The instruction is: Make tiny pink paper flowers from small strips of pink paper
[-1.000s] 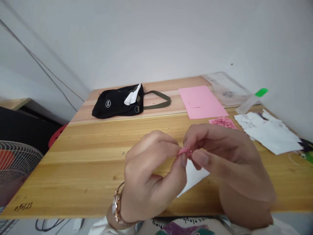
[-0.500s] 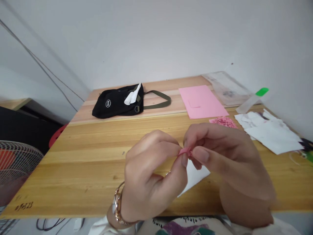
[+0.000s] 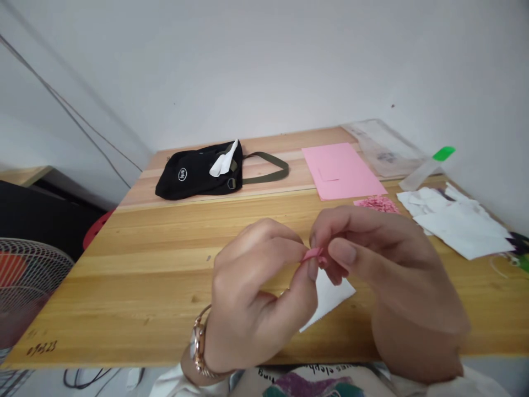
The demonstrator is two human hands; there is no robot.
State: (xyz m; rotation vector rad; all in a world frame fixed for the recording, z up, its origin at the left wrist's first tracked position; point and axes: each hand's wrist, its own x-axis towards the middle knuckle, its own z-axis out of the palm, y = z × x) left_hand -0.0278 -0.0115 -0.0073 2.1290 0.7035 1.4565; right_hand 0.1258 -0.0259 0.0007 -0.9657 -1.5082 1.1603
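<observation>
My left hand (image 3: 260, 292), with a watch on its wrist, pinches a small pink paper strip (image 3: 312, 254) between thumb and forefinger. The strip's right end looks folded or curled. My right hand (image 3: 388, 270) is closed round that end, its fingers bent behind it and its thumb a little off it; the exact contact is partly hidden. Under the hands lies a white sheet of paper (image 3: 333, 298), mostly covered. Behind my right hand is a heap of small pink paper pieces (image 3: 378, 203).
Pink sheets (image 3: 347, 171) lie at the back right beside a clear plastic sleeve (image 3: 380, 146). A green-capped glue bottle (image 3: 427, 168), white papers (image 3: 458, 220) and dark-handled scissors (image 3: 518, 242) lie on the right. A black bag (image 3: 198, 171) rests at the back left; a fan (image 3: 33, 275) stands left of the table.
My right thumb has drawn slightly back from the pink strip, showing more of its curled end. My left hand keeps its pinch almost in place.
</observation>
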